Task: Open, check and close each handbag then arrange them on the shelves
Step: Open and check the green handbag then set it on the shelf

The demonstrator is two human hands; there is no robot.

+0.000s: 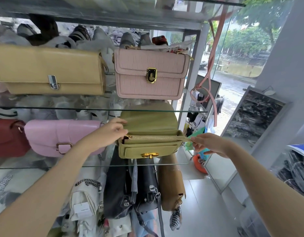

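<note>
You are in the middle of checking the olive green handbag (150, 146), which stands on the lower glass shelf (45, 165), at its right end. Its flap (147, 121) is lifted and leans back, so the opening step is done for this bag. The inner zipper (156, 137) looks closed along its whole length. Your right hand (210, 145) pinches the zipper pull at the right end of the bag, fingers closed on it. Your left hand (112, 130) holds the left top corner of the bag, with fingers curled on the edge to keep it steady.

From this I judge that the zipper is either just closed or about to be opened; I cannot tell which. After it, the flap must come down and the gold clasp (150, 155) must be locked.

The other bags appear already arranged and closed: the yellow bag (48, 71) and the pale pink bag (150, 74) on the upper glass shelf (62, 108), the pink saddle bag (62, 135) and the dark red bag (6, 135) beside the green one. Below, several bags (144, 190) hang or lie in a heap, so more work probably remains there.
</note>
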